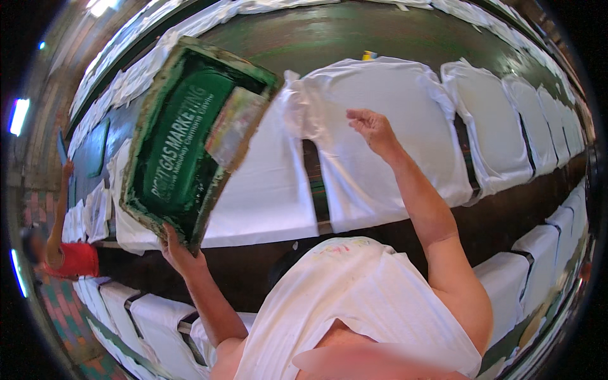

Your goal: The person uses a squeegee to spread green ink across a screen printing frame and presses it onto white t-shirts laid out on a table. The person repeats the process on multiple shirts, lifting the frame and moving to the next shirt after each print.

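My left hand (pixel 178 250) grips the near edge of a green-inked printing screen frame (pixel 183 139), tilted up above a white T-shirt (pixel 266 183) laid flat on the long table. A squeegee (pixel 234 126) rests inside the frame near its far right corner. My right hand (pixel 373 130) hovers with fingers loosely apart over the adjacent white T-shirt (pixel 386 126), at its upper left part, holding nothing.
More white T-shirts (pixel 494 120) lie in a row on the dark green table (pixel 329 35), and another row (pixel 538 253) runs along a nearer bench. A person in a red top (pixel 69 256) works at far left, arm raised.
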`<state>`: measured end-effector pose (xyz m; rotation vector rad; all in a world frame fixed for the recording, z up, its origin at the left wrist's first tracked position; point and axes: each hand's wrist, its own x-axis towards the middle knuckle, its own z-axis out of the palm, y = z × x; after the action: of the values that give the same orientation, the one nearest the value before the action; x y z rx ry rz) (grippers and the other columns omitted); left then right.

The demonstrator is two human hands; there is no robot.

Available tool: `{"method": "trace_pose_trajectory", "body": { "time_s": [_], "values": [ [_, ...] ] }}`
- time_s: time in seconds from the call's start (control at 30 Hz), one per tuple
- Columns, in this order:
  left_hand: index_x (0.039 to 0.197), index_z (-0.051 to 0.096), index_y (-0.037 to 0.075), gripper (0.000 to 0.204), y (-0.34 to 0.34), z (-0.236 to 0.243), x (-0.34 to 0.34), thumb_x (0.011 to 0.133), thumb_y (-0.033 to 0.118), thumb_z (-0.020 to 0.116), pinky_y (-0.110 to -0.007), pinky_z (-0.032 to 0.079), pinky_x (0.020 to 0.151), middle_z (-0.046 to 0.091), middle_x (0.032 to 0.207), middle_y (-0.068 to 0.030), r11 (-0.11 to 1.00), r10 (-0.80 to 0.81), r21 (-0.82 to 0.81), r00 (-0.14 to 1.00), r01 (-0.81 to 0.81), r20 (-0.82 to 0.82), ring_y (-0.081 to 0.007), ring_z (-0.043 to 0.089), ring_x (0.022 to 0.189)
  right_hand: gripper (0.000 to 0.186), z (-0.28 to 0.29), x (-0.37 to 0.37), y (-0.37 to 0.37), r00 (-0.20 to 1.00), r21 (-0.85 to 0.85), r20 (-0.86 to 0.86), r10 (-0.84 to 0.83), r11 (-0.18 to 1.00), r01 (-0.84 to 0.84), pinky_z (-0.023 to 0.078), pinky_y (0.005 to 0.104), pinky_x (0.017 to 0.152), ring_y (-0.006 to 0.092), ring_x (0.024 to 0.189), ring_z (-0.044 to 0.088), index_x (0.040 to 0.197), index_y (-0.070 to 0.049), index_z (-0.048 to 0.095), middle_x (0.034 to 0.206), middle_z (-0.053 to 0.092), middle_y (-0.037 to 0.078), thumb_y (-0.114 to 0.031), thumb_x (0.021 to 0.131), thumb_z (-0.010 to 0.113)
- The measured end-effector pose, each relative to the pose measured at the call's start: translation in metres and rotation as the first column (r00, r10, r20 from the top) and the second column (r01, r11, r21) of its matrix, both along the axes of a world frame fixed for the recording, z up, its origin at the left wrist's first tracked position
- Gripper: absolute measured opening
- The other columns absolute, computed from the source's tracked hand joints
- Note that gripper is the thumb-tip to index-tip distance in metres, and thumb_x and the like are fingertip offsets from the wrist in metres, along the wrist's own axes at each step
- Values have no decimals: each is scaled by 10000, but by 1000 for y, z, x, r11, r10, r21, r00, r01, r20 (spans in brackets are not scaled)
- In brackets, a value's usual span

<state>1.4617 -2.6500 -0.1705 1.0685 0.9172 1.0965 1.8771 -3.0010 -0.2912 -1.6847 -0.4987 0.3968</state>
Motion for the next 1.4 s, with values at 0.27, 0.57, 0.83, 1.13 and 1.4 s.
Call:
{"method": "trace_pose_trajectory", "body": {
  "time_s": [0.27,0.57,0.83,1.13,1.4],
  "values": [
    [1449,683,38,398,-164,-43,106,1098,187,796,-356,592,922,769,1240,-47,897,-420,-225,890,379,-177,-170,720,1052,534,28,-25,-186,852,616,-473,225,776,137,602,360,1039,185,1249,724,1552,34,643,1463,727,145,-372,1207,604],
    [1436,680,11,372,-214,-73,164,1100,130,785,-332,566,959,774,1230,-44,790,-603,-258,780,556,-165,-142,704,1074,265,19,11,-313,921,-260,133,-366,884,389,560,414,1061,287,1192,752,1317,-52,822,1262,813,125,-187,1142,674],
    [1447,674,27,455,-161,-39,176,1078,246,825,-411,664,897,777,1301,-114,940,-319,-163,940,299,-121,-251,787,1097,342,39,118,-253,587,-566,787,190,602,564,441,538,1241,397,1467,581,1270,-104,810,1485,706,139,-230,955,852],
    [1542,594,1,641,-125,-35,154,1070,362,834,-449,601,1051,705,1444,-152,988,-150,-70,935,135,-322,-300,721,1257,522,16,176,-318,569,-520,804,-171,261,813,470,588,1181,413,1407,609,1435,-87,733,1490,696,177,-298,967,827],
    [1516,596,10,545,-164,-50,216,1074,223,831,-426,651,983,738,1361,-139,908,-413,-141,898,395,-149,-273,765,1148,535,5,197,-268,524,-623,773,357,582,523,462,553,1179,345,1293,686,1420,-118,746,1288,778,99,-170,900,860]
  ]
}}
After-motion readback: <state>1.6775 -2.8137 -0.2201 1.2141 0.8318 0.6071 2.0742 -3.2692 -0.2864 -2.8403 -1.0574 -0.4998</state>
